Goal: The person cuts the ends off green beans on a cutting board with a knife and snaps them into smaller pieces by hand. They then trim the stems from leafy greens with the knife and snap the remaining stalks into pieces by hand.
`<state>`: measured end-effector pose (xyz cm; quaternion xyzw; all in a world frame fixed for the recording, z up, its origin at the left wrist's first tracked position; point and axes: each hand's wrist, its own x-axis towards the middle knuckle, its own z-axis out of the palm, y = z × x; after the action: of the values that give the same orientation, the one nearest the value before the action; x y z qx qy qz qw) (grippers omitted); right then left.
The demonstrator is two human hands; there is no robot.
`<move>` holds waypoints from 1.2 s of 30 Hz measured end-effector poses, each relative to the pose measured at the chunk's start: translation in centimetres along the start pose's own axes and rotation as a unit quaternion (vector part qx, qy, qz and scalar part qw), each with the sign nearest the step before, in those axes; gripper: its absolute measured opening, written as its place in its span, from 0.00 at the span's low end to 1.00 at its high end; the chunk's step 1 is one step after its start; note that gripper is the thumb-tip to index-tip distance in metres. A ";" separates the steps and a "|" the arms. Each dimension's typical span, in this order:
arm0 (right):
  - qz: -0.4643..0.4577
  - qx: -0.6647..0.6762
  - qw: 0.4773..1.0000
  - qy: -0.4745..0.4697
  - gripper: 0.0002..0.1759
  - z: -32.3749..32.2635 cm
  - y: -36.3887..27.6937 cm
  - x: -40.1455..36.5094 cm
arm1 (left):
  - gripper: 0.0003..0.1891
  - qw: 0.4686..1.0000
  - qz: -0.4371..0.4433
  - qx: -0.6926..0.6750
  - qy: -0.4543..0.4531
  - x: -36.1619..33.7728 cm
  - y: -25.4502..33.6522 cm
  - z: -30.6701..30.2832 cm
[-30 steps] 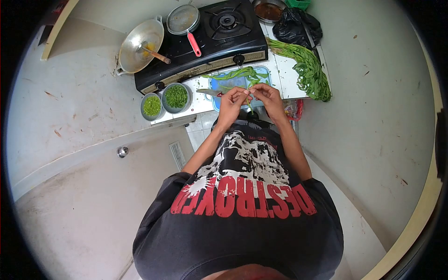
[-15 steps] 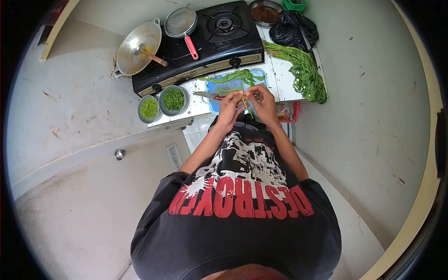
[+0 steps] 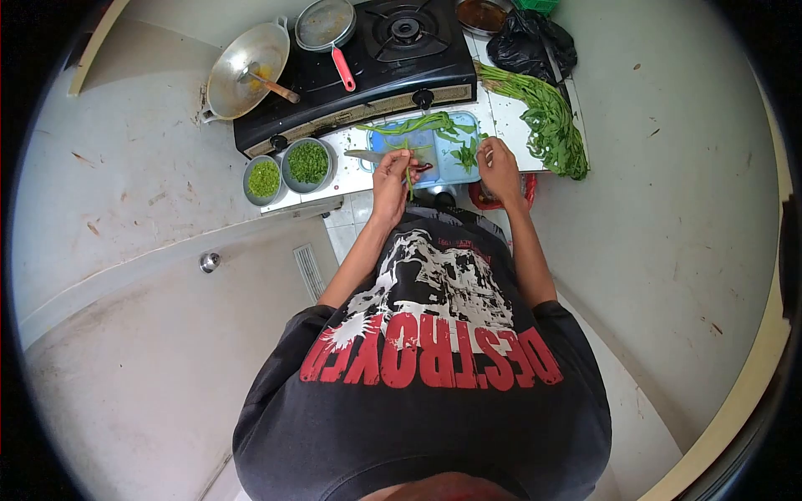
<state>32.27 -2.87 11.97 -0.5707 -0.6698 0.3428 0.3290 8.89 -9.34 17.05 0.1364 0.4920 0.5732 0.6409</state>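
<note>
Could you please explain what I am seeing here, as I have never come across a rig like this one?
There is no machine: one camera on a person's head looks forward and down, and every picture comes from it. The bare left hand pinches a thin green stem. The right hand is apart from it; whether it holds anything is too small to tell. On the white tiled counter lie a blue plastic tray with green stems and leaves, a red-handled knife and a leafy green bundle. Two grey bowls hold chopped greens, near a black gas stove.
</note>
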 end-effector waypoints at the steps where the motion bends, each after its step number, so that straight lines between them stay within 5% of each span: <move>1: -0.012 -0.026 0.999 -0.013 0.06 0.6 1.4 0.1 | 0.08 1.000 0.005 0.010 -0.007 -0.1 0.3 0.3; 7: 0.042 -0.268 0.945 -0.186 0.12 2.8 4.2 -0.6 | 0.10 0.996 0.054 0.056 -0.043 -0.4 0.9 1.4; 11: 0.039 0.030 0.988 -0.144 0.17 2.0 -1.5 0.3 | 0.10 0.989 0.083 0.104 -0.066 -0.3 0.9 1.3; 16: 0.077 0.385 0.900 -0.188 0.15 0.1 -8.8 0.0 | 0.10 0.973 0.109 0.188 -0.078 -1.2 1.7 3.0; 36: -0.014 0.179 0.983 -0.038 0.09 1.0 -9.5 -1.6 | 0.09 0.921 0.127 0.368 -0.024 0.2 -0.5 2.0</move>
<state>26.50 -5.57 19.24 -0.4792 -0.6176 0.4740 0.4052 10.76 -8.53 17.50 0.4376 0.6314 0.4251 0.4787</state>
